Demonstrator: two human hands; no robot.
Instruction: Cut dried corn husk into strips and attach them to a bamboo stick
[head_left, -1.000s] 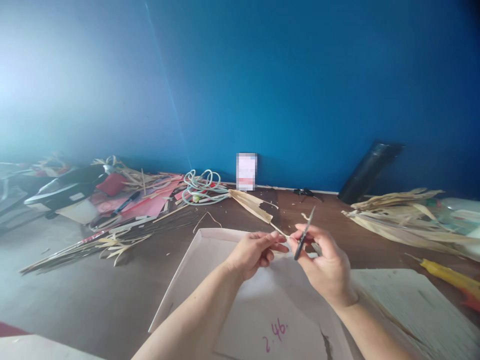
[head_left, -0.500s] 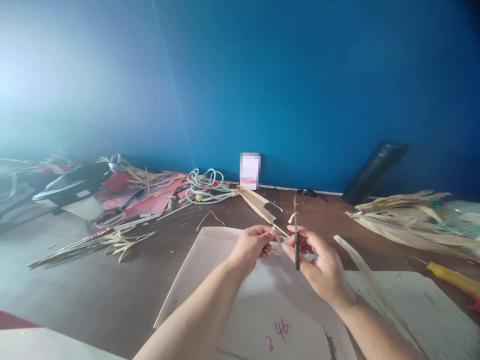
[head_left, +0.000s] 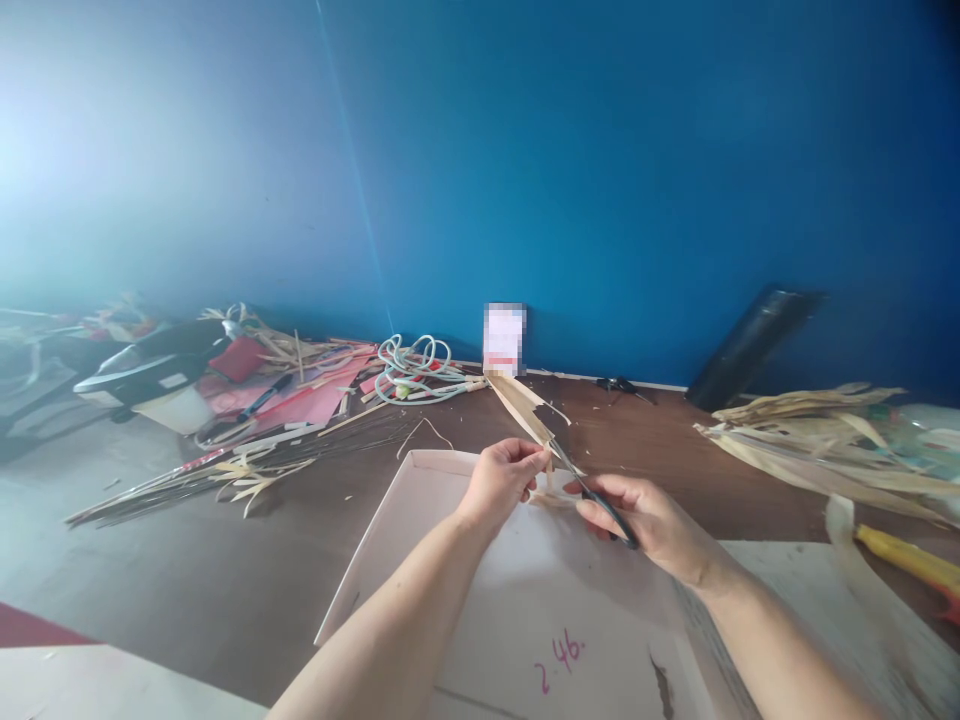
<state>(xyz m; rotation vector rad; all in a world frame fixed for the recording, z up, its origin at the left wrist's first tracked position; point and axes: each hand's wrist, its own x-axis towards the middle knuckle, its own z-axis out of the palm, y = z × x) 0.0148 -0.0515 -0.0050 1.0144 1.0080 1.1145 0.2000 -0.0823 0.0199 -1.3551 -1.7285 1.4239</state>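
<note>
Over a shallow white box lid (head_left: pixel 442 470), my left hand (head_left: pixel 501 480) pinches a narrow pale strip of dried husk (head_left: pixel 550 474), which hangs down from the fingertips. My right hand (head_left: pixel 637 515) grips dark-handled scissors (head_left: pixel 607 512), their blades pointing up and left toward the strip near the left fingertips. Whether the blades touch the strip, I cannot tell. Just beyond the hands, a wider piece of dried husk (head_left: pixel 519 405) lies on the brown table (head_left: pixel 360 560). Purple handwriting marks the lid.
A pale coiled cable (head_left: pixel 416 368) and a pile of pink paper (head_left: pixel 319 392), sticks and wires lie at left. Dried husks (head_left: pixel 795 445), a yellow-handled tool (head_left: pixel 904 558) and a black roll (head_left: pixel 754 345) are at right. A phone-like screen (head_left: pixel 505 340) leans against the blue wall (head_left: pixel 570 180).
My right hand has turned the scissors from upright to slanting left, bringing the blades to the strip by my left fingertips. The left hand still pinches; the view has shifted slightly.
</note>
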